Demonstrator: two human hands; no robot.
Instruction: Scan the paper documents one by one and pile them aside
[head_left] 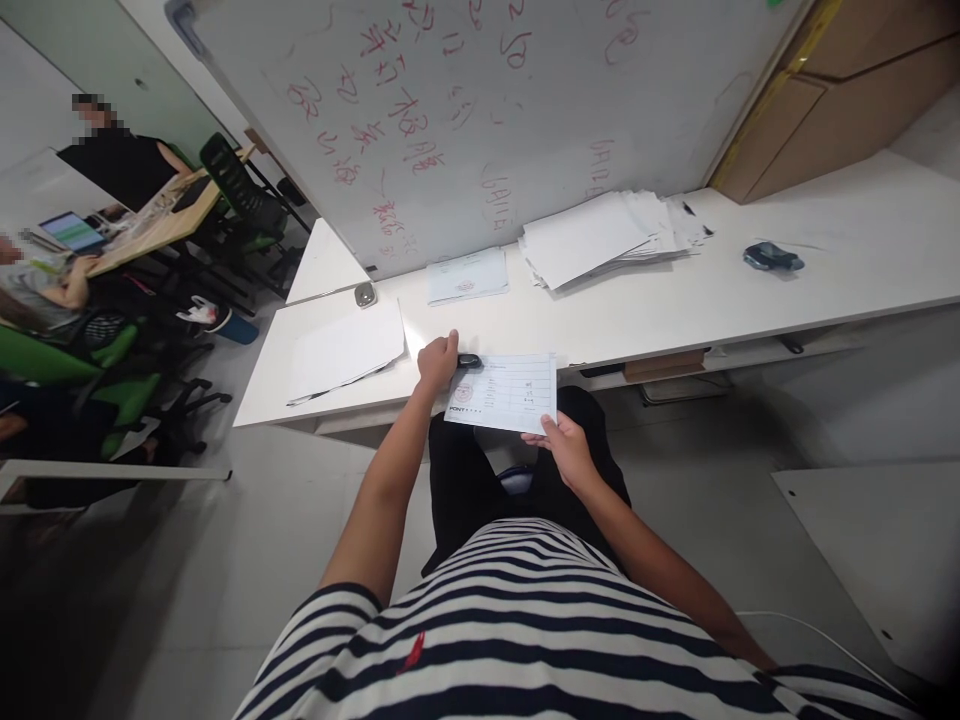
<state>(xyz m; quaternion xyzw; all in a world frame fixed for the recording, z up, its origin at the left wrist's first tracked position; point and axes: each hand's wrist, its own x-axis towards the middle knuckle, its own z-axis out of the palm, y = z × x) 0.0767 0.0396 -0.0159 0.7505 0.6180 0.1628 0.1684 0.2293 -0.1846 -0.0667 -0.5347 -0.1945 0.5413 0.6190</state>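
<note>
My left hand (439,362) is closed around a small black stapler (470,361), seen only in part, whose tip sits over the upper left corner of a printed form (510,392). The form is pale, with a table, a red stamp and dark lettering along its lower left edge. At its lower right corner, my right hand (564,447) pinches the sheet between thumb and fingers. The form slants over the front edge of the white desk (495,325), above my lap. Behind it on the desk lies a pile of similar pale forms (466,278).
White paper stacks lie left (345,345) and back right (600,240). A small square item (365,295) and a dark blue bundle (772,257) rest on the desk. A whiteboard (450,120) and cardboard boxes (825,110) stand behind. Two people sit at a desk (161,232) far left.
</note>
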